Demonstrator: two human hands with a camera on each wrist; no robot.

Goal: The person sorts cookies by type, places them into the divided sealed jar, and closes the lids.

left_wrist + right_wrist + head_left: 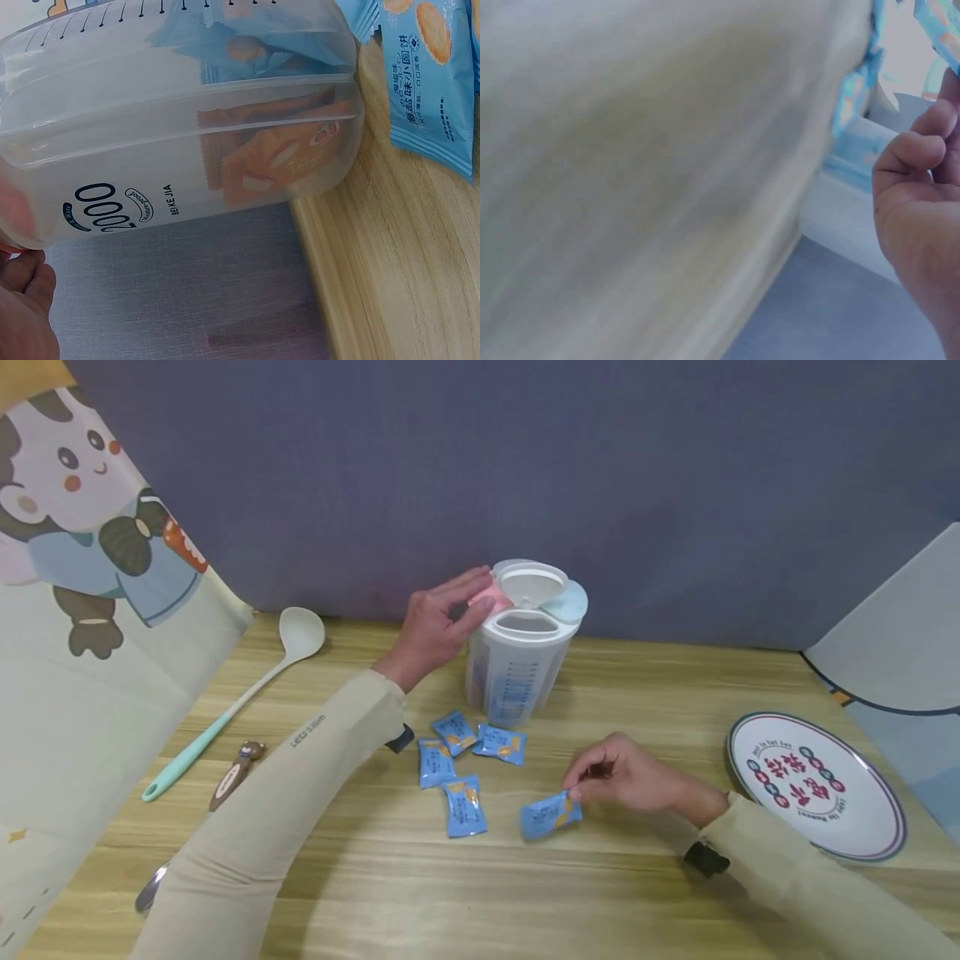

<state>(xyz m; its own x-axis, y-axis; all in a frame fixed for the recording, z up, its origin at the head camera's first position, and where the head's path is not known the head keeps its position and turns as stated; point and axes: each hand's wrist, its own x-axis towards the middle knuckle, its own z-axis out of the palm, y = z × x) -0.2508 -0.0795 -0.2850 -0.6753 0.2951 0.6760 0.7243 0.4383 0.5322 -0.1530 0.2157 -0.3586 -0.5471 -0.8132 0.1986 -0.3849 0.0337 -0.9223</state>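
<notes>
A clear storage container (pixel 521 672) with a measuring scale stands upright, its near lid flap raised over a hole. My left hand (pixel 440 622) holds its lid at the left, fingers and thumb at the pink flap (pixel 491 599). Inside, the left wrist view shows blue packets (pixel 259 56) and orange packets (pixel 281 154) in separate compartments. My right hand (pixel 626 777) pinches a blue biscuit packet (pixel 550 816) by its right end. Several more blue biscuit packets (pixel 465 807) lie in front of the container, to the left of that hand.
A ladle (pixel 300 633) with a mint handle lies at the left. Near my left forearm are a brown bear-topped handle (pixel 236 777) and a metal utensil end (pixel 152 889). A white plate (pixel 873 793) sits at the right. A grey panel (pixel 675 485) stands behind.
</notes>
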